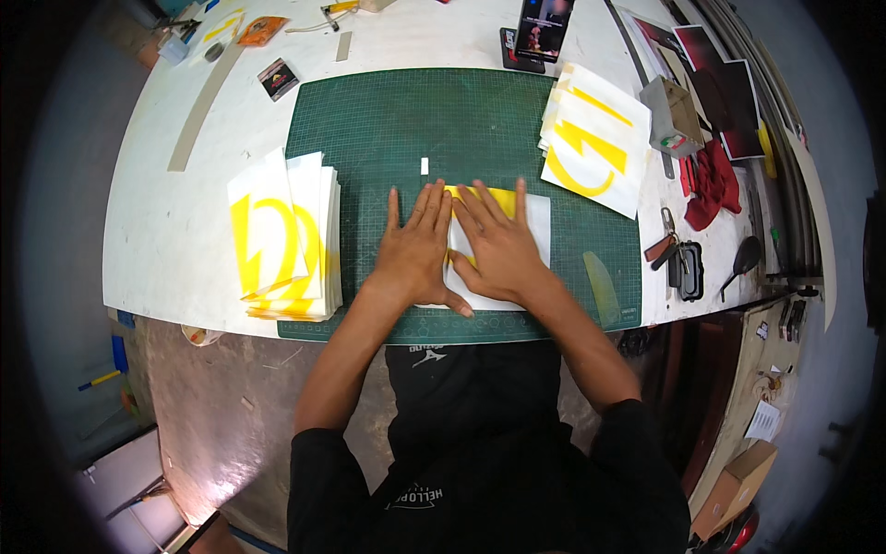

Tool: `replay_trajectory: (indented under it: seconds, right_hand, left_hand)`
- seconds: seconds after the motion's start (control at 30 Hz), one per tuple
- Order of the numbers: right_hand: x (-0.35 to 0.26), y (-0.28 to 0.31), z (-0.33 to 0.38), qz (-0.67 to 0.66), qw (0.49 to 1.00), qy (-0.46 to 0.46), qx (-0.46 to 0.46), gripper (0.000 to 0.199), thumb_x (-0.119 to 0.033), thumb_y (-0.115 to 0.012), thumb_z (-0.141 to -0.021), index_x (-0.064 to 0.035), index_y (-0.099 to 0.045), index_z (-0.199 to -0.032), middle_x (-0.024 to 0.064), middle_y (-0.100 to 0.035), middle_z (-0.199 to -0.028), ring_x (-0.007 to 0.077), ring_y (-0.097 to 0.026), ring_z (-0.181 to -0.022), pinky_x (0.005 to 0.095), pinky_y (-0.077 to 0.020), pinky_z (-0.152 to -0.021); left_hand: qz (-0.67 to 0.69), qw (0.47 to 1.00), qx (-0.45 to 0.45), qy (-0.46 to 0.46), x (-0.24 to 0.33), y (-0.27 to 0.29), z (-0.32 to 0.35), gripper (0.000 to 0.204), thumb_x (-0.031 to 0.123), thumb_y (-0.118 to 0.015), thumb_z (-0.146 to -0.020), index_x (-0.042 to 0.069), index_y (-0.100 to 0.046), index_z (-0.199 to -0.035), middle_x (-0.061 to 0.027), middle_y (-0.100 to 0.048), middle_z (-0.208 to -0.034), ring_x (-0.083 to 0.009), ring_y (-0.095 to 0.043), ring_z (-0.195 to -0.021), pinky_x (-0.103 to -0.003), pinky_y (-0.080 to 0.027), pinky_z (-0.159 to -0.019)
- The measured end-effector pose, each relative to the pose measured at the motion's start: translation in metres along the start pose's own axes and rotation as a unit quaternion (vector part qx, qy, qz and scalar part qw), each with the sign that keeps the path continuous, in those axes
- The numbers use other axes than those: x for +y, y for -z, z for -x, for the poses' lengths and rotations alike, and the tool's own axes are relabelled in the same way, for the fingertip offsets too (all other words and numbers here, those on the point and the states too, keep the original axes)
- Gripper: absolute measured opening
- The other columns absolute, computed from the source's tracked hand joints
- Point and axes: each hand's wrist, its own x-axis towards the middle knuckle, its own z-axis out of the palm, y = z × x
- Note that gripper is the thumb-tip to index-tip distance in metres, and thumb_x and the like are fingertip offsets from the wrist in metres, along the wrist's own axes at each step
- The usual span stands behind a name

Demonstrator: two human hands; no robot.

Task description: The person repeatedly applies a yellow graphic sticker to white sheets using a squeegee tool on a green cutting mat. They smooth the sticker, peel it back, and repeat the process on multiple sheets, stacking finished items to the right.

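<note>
A white sheet with yellow print [531,235] lies on the green cutting mat [388,120], close to its near edge. My left hand [417,245] presses flat over the sheet's left side, fingers stretched out and pointing away from me. Beside it, my right hand [498,240] rests flat across the sheet's middle with its fingers spread. Both hands cover much of the print. Left of the mat's middle sits a thick stack of white sheets with yellow shapes [277,240]. A smaller pile of similar sheets [591,138] lies at the far right of the mat.
A small white strip [425,166] lies beyond my hands. On the mat's right is a translucent curved scraper [602,286]. A phone [543,28] stands at the back. Farther right are a metal box [672,115], a red cloth [712,185] and keys [664,242].
</note>
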Motion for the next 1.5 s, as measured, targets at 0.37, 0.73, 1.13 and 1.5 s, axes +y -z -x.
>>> replay_trajectory:
  seconds: [0.37, 0.73, 1.13, 1.5]
  right_hand:
    - [0.048, 0.004, 0.056, -0.003, 0.988, -0.139, 0.073, 0.063, -0.034, -0.057, -0.104, 0.0035, -0.047, -0.155, 0.0205, -0.044, -0.165, 0.0331, -0.038, -0.156, 0.0685, -0.0098, -0.127]
    - [0.043, 0.028, 0.204, -0.129, 0.873, -0.430, 0.189, 0.040, -0.016, -0.075, -0.098, 0.0028, -0.061, -0.130, 0.0176, -0.068, -0.101, 0.0332, -0.065, -0.093, 0.0470, -0.0508, -0.082]
    - [-0.054, -0.005, 0.173, -0.095, 0.936, -0.223, 0.253, 0.030, 0.004, -0.073, -0.092, 0.0070, -0.071, -0.121, 0.0150, -0.074, -0.094, 0.0296, -0.071, -0.077, 0.0396, -0.0577, -0.073]
    - [-0.115, -0.028, 0.149, -0.206, 0.932, -0.148, 0.261, 0.039, 0.000, -0.076, -0.090, 0.0061, -0.070, -0.128, 0.0124, -0.069, -0.081, 0.0225, -0.066, -0.060, 0.0322, -0.0524, -0.053]
  left_hand:
    - [-0.046, 0.998, -0.033, 0.018, 0.003, 0.004, -0.007, 0.181, 0.094, -0.081, -0.033, -0.012, -0.015, -0.164, -0.0299, -0.012, -0.174, -0.0387, -0.010, -0.164, -0.069, -0.005, -0.128]
    - [-0.052, 0.998, 0.020, 0.038, 0.020, -0.011, 0.017, 0.171, 0.104, -0.067, -0.049, -0.012, -0.015, -0.164, -0.0365, -0.010, -0.172, -0.0461, -0.007, -0.163, -0.070, -0.002, -0.127]
    - [-0.007, 0.999, 0.031, 0.013, 0.012, -0.024, 0.017, 0.162, 0.101, -0.070, -0.048, 0.009, -0.017, -0.171, -0.0362, -0.003, -0.173, -0.0490, -0.004, -0.162, -0.074, -0.004, -0.124]
    - [0.066, 0.997, 0.002, 0.041, 0.011, -0.023, 0.005, 0.110, 0.089, -0.037, -0.093, 0.011, -0.024, -0.170, -0.0335, -0.001, -0.174, -0.0429, 0.002, -0.164, -0.067, -0.001, -0.128]
